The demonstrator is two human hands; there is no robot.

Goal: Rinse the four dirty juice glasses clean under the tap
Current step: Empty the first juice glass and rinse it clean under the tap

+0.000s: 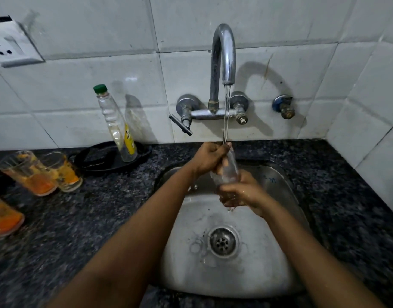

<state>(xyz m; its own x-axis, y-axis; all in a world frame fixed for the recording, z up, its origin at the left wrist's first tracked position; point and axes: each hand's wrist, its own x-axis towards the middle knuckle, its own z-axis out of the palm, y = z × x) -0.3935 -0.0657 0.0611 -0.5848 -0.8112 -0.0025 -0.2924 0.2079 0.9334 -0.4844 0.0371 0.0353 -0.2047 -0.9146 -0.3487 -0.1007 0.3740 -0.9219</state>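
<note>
Clear glass, free of juice, fills the middle of the view: one juice glass (229,171) is held tilted over the steel sink (246,276), right under the curved chrome tap (223,52). The left hand (210,158) curls its fingers round the glass's upper end, and the right hand (243,193) wraps round its lower end, so both hands grip it. A thin stream of water (226,112) falls from the spout and lands where the left fingers meet the top of the glass. Water drips below the right hand into the basin, above the round drain (222,241).

On the dark speckled countertop (106,210), well to the left, stand the other three glasses, all with orange residue: a taller stained glass (27,172), a shorter stained glass (65,173) just beside it, and a cropped glass (3,216) at the frame's edge. Behind them a clear bottle (115,123) with a green cap stands on a black tray (102,158) by the tiled wall. A wall socket (11,45) sits at upper left.
</note>
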